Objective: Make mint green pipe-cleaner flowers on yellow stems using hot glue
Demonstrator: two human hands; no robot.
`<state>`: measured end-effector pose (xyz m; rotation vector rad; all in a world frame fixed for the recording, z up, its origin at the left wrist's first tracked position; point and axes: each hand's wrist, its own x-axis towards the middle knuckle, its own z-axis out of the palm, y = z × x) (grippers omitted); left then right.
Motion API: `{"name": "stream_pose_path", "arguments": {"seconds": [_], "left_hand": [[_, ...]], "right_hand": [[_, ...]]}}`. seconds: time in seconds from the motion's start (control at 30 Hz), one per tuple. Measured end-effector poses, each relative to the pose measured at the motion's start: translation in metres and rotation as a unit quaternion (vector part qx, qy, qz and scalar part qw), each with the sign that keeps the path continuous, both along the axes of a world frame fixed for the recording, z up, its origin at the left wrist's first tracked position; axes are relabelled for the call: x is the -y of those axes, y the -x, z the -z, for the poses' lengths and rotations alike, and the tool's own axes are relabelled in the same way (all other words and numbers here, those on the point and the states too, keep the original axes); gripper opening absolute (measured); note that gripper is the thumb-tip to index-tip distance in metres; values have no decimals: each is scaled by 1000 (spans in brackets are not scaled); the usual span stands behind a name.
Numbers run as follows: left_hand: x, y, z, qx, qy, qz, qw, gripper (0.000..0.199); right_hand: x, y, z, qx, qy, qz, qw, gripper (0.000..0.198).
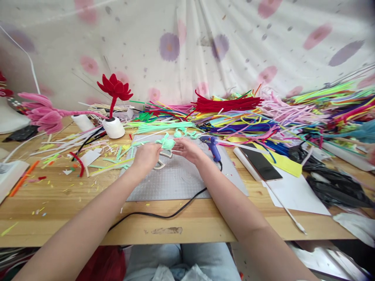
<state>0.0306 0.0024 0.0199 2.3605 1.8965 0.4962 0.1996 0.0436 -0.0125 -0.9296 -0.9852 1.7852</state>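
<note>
My left hand (146, 157) pinches a mint-green piece of fuzzy pipe cleaner (167, 143), shaped with small curled tips, above the cutting mat. My right hand (187, 150) is at the piece's right side, its fingers stretched out and a little apart; whether they touch it is hard to tell. Below my hands lie the pale handles of scissors (159, 165), partly hidden. More mint-green shaped pieces (181, 132) rest just behind. A purple glue gun (213, 147) lies right of my right hand.
The grey cutting mat (175, 189) has a black cord (164, 215) crossing its front. A red flower (115, 89) stands in a white pot (113, 128) at left. Pipe-cleaner bundles (228, 103) fill the back. A phone (260, 162) lies right; a person's hand (370, 153) shows at the far right.
</note>
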Motion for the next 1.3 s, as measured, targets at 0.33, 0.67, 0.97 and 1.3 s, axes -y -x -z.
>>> {"name": "stream_pose_path", "arguments": {"seconds": [0.33,0.67,0.97,1.3], "left_hand": [[1,3,14,3,-44,20,999,30],[-1,0,12,-2,-35,6,999,30],[-2,2,18,-2,-73,9,997,27],[-1,-7,7,0,-2,-24,1000,24]], "right_hand": [[1,8,2,-52,3,16,999,24],[5,11,1,-86,-14,-6,996,32],[5,12,2,-97,-45,-12,994,41],[3,16,8,-97,-32,44,994,39]]}}
